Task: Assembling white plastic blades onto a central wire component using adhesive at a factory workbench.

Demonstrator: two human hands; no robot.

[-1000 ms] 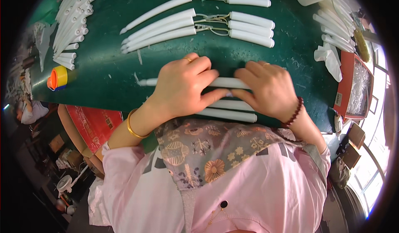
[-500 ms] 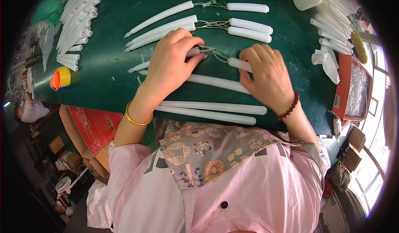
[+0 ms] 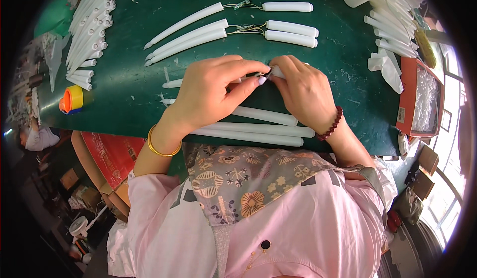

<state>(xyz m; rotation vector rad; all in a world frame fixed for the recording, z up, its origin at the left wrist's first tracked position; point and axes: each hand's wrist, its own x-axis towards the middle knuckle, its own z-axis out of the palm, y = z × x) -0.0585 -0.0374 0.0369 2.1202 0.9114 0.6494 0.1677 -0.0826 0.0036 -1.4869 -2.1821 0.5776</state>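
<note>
My left hand [image 3: 208,92] pinches the thin wires and a small dark part [image 3: 267,74] between thumb and forefinger. Facing it, my right hand [image 3: 309,92] grips a short white candle tube [image 3: 277,72], mostly hidden by the fingers. The two hands' fingertips almost meet. From behind my left hand pokes the tip of a tapered white candle tube [image 3: 173,84]; the rest of it is covered. Below the hands lie a white candle tube [image 3: 266,115] and two longer ones [image 3: 258,130] side by side.
Farther off, wired candle pairs [image 3: 191,24] lie in rows on the green table [image 3: 134,99]. Piles of white tubes [image 3: 92,34] stand left and right. A yellow-orange tape roll [image 3: 74,98] sits at left. A red box [image 3: 408,97] of clear bits is at right.
My right hand has moved left and my left hand slightly right, so they have come together. The wires stretched between them earlier are now bunched at the fingertips.
</note>
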